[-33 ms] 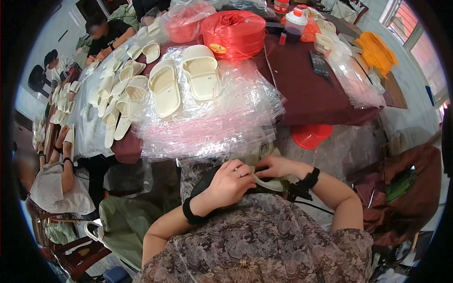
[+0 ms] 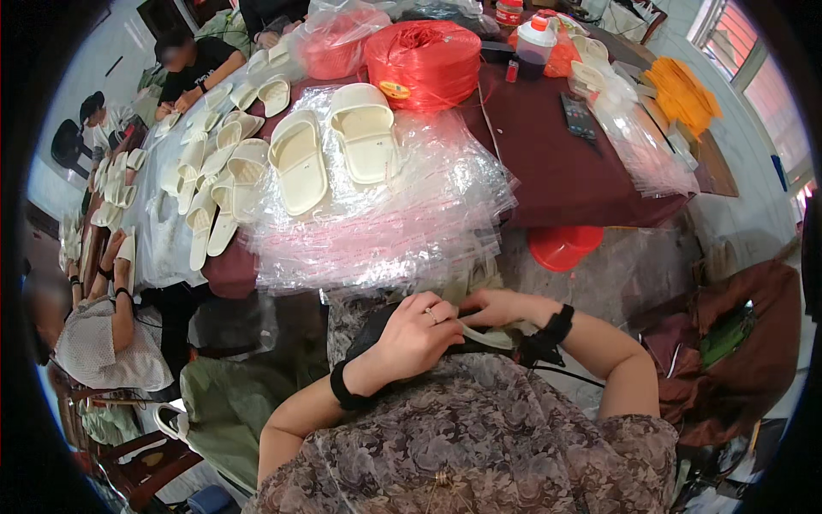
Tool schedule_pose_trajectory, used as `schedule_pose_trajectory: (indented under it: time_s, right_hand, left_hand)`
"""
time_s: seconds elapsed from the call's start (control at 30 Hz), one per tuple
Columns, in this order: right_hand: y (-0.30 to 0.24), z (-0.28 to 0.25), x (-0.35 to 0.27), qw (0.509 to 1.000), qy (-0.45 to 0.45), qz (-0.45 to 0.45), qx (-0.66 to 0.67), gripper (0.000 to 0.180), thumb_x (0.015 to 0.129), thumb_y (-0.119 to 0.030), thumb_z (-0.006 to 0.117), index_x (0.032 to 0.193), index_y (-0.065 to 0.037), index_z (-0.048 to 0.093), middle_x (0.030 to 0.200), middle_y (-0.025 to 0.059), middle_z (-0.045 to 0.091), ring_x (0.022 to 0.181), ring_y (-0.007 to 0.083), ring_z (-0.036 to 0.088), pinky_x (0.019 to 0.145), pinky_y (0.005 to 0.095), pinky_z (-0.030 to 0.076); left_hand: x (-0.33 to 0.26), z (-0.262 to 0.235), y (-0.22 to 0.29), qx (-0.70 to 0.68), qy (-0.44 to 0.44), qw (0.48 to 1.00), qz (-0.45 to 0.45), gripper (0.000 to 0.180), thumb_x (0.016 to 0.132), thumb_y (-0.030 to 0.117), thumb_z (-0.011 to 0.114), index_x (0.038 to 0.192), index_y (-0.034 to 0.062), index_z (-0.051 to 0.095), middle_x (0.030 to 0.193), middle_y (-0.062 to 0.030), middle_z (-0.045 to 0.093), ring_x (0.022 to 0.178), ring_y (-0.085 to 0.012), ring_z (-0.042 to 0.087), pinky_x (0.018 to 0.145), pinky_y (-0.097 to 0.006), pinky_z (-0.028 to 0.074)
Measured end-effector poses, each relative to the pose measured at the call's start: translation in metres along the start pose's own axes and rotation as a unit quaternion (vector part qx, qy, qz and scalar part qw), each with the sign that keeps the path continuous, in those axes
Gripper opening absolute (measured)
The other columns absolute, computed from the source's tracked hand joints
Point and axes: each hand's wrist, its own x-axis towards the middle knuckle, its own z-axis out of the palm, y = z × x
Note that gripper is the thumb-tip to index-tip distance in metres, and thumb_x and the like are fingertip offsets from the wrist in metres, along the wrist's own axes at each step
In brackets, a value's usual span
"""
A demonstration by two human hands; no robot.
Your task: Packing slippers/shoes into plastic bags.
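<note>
Over my lap, my left hand (image 2: 418, 334) is curled on a pale cream slipper (image 2: 490, 337), mostly hidden behind the fingers. A ring and a black wristband show on that hand and wrist. Against the same slipper, my right hand (image 2: 501, 308) has its fingers bent and pressed close, fingertips near the left hand's. A black band circles my right wrist too. On the table in front, a pair of cream slippers (image 2: 364, 137) lies on a stack of clear plastic bags (image 2: 385, 231), toes pointing away from me.
Several more cream slippers (image 2: 201, 218) lie along the table to the left, where other people sit working. Behind the pair stands a large roll of red plastic twine (image 2: 424, 64). A remote control (image 2: 578, 117) and a dark bottle (image 2: 535, 47) are at right; a red basin (image 2: 565, 247) sits below.
The right hand's fingers have shifted slightly, and the slipper's visible edge between the hands has tilted a little. The left hand stays nearly in place.
</note>
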Motion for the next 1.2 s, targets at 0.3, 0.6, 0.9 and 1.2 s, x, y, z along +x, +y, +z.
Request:
schedule_pose_trajectory:
  time_s: [0.3,0.6,0.9,1.2]
  right_hand:
    - [0.033,0.023,0.058,0.969,-0.071,-0.069,0.226,0.026,0.093,-0.029,0.059,0.105,-0.008,0.067,0.101,0.0089,0.066,0.086,0.0168,0.061,0.074,0.0355,0.049]
    - [-0.037,0.016,0.035,0.856,0.333,-0.240,-0.313,0.030,0.083,-0.027,0.063,0.110,-0.013,0.065,0.099,0.0139,0.067,0.086,0.0346,0.066,0.073,0.0460,0.052]
    - [0.030,0.003,0.045,0.908,-0.155,0.065,0.384,0.022,0.090,-0.023,0.066,0.104,-0.006,0.068,0.097,0.0040,0.068,0.085,0.0136,0.062,0.074,0.0322,0.049]
    - [-0.029,-0.047,0.008,0.969,0.197,-0.059,-0.133,0.029,0.096,-0.023,0.054,0.117,-0.007,0.066,0.104,0.0199,0.068,0.094,0.0338,0.066,0.082,0.0384,0.051]
  left_hand:
    - [-0.001,-0.024,0.009,0.058,0.003,0.998,0.034,0.024,0.067,0.015,0.079,0.088,0.0088,0.068,0.092,-0.0034,0.057,0.094,-0.0262,0.055,0.082,-0.040,0.046]
    - [0.001,0.010,-0.013,0.046,0.025,0.999,0.013,0.019,0.070,0.016,0.077,0.085,0.0103,0.067,0.092,-0.0016,0.057,0.093,-0.0238,0.055,0.080,-0.038,0.045]
    - [0.008,0.002,-0.006,0.069,0.018,0.997,0.041,0.021,0.070,0.017,0.076,0.087,0.0097,0.067,0.092,-0.0013,0.057,0.093,-0.0237,0.055,0.082,-0.038,0.046]
    - [-0.004,-0.021,-0.035,-0.124,-0.034,0.981,-0.147,0.029,0.084,0.022,0.072,0.106,0.0048,0.065,0.108,-0.0138,0.061,0.104,-0.0348,0.058,0.088,-0.041,0.048]
